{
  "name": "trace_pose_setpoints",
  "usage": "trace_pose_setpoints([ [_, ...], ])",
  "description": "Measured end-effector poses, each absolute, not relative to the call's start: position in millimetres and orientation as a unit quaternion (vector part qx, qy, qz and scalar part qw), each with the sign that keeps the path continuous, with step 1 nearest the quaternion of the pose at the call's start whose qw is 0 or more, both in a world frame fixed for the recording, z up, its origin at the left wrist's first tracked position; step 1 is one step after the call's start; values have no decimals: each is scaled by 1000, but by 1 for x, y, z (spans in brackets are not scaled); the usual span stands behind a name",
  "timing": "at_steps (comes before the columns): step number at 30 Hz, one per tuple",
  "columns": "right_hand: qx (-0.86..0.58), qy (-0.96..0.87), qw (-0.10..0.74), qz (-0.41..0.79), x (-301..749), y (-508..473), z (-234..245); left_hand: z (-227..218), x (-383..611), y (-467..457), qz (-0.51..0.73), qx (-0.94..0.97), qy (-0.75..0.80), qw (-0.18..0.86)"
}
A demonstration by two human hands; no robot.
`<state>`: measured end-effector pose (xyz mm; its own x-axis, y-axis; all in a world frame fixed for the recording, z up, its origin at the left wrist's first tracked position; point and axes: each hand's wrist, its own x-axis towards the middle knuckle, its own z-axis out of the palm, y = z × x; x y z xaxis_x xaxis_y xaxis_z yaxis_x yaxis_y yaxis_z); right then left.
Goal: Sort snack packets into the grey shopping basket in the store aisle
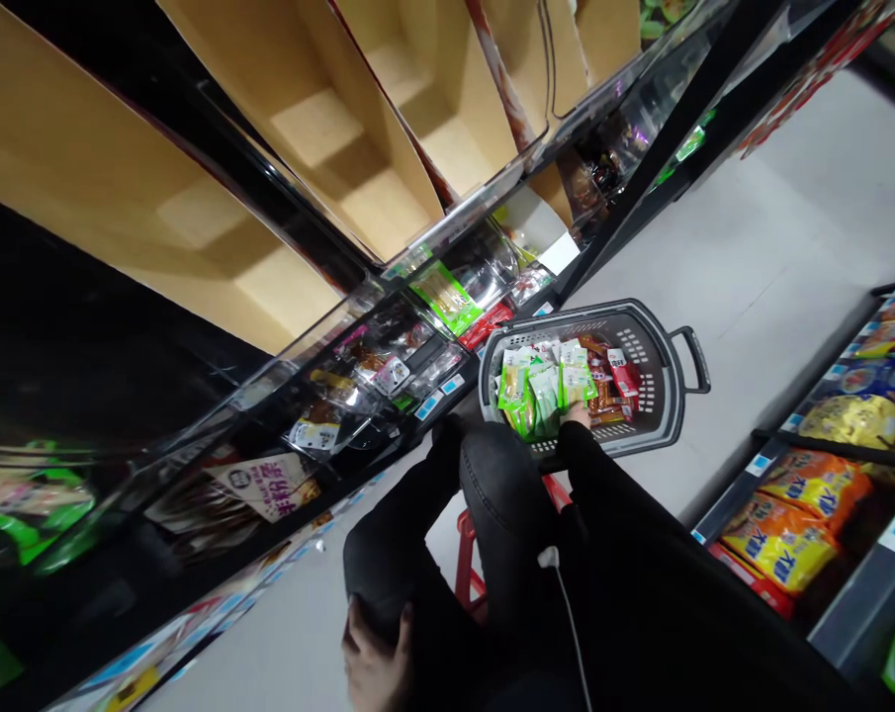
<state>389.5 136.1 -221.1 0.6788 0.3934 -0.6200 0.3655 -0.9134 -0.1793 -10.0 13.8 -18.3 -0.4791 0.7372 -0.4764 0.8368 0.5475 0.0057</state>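
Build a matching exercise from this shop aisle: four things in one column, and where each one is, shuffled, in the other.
Things
1. grey plastic basket
2. right hand
3. left hand
4. yellow printed snack bags

Places
A. resting on the dark trouser leg
B. on the low shelf at the right
C. on the pale floor between the shelves
D. at the green packets in the basket

Pairs: 1-C, 2-D, 3-A, 4-B
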Motion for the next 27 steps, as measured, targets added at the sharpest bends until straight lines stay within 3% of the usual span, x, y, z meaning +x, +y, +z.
trace_pose_setpoints([
  [6, -904, -69, 182, 380, 406, 128, -192, -14, -2, 18, -105, 469, 848, 225],
  [12, -789, -72, 406, 455, 402, 124, -121, -22, -6, 15, -72, 459, 852, 241],
  [17, -575, -107, 546, 599, 360, 133, -27, 0, 18, 61, 114, 519, 789, 309],
  [22, -418, -189, 527, 716, 293, 117, 56, 73, 77, 113, 297, 393, 534, 688],
  [24, -347, -186, 482, 783, 262, 98, 71, 93, 95, 112, 336, 353, 437, 756],
  [27, -322, -226, 408, 824, 227, 66, 75, 105, 109, 90, 349, 324, 409, 778],
])
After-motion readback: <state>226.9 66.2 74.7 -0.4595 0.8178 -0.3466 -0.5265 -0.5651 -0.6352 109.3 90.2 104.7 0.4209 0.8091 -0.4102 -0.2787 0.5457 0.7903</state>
